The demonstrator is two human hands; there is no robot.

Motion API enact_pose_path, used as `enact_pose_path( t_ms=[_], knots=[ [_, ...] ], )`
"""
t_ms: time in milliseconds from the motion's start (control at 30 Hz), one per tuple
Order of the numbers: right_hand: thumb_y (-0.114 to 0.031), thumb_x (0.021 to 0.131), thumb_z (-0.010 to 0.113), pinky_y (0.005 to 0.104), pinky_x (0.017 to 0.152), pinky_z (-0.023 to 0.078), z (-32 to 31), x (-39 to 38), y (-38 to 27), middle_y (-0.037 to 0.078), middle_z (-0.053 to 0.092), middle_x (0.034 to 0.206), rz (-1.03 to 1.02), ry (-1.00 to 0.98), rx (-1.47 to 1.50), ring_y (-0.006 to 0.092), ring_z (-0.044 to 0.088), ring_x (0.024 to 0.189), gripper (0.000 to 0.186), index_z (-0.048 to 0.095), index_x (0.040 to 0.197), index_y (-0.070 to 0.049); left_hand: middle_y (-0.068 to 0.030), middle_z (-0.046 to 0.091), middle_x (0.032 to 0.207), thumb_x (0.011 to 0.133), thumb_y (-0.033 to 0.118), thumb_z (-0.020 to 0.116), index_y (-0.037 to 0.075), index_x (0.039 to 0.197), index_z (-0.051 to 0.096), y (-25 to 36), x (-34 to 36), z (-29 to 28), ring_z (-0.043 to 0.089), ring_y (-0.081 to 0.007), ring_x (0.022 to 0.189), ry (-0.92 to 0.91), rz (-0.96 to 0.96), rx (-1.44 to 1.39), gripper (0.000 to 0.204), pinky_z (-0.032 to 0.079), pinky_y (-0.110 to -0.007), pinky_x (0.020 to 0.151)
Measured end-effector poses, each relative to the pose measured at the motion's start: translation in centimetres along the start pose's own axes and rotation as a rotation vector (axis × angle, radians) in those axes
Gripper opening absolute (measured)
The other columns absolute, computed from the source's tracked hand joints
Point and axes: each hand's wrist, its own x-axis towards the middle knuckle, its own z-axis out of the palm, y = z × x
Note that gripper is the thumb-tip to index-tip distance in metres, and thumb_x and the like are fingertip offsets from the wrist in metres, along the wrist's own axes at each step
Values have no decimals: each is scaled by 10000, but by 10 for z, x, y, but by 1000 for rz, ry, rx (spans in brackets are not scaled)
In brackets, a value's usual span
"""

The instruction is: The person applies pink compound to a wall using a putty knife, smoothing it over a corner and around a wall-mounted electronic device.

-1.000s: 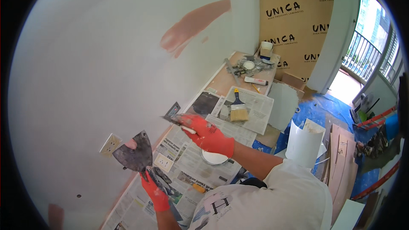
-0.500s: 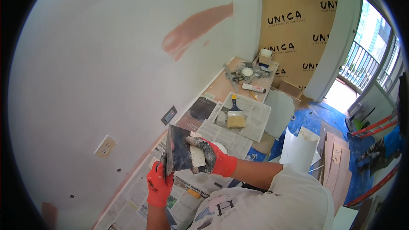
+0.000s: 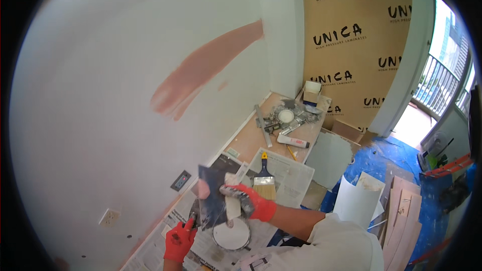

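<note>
Above the desk (image 3: pixel 242 139), two red-gloved hands hold scrapers

The left hand (image 3: pixel 179 242) has its grip closed around the dark handle of a scraper (image 3: pixel 194 212), its blade partly hidden. Beside it, the right hand (image 3: pixel 252 202) has its grip closed on the pale back of a broad dark blade (image 3: pixel 213 201), which is raised and tilted and bears a pink dab (image 3: pixel 203 189). A round white-topped container (image 3: pixel 232 236) sits below, and a paintbrush (image 3: pixel 264 186) lies on newspaper (image 3: pixel 297 173) near the right hand
</note>
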Motion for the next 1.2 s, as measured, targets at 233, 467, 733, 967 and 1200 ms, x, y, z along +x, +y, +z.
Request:
enact_pose_path(
  t_ms=[233,467,733,967,1200],
  knots=[
    [-126,888,657,357,899,519,-146,68,-181,74,616,1146,-485,-169,-16,250,633,1042,318,636,1200,-71,-188,574,1043,665,207,771,-18,1205,516,3,135,-62,556,-385,1036,289,72,343,638,453,-547,896],
    [-136,948,544,363,895,497,-164,161,-407,138,565,1145,-1212,161,-1134,245,581,1025,284,594,1210,-38,-119,564,1210,787,25,627,183,1090,670,-6,268,-162,474,-408,1269,726,251,870,344,307,-664,1070],
    [-252,936,582,359,602,565,-131,269,-578,73,640,883,-972,475,-1028,195,633,758,319,608,1149,-16,-131,511,1324,818,91,628,233,1153,648,-110,327,-144,411,-425,1297,738,50,986,364,272,-692,1081],
    [-327,918,515,387,806,532,-132,314,-620,132,689,1016,-1053,752,-1440,265,658,923,402,609,1250,-121,-105,506,1362,864,99,632,207,1162,631,-118,328,-129,429,-403,1319,821,69,1008,316,258,-668,1089],
    [-371,920,496,431,953,462,-118,333,-597,160,660,1153,-1101,830,-1471,350,603,1100,471,557,1326,-139,-109,522,1334,903,165,619,210,1129,629,-106,330,-141,421,-420,1303,815,103,1067,230,272,-688,1072]
  ],
)
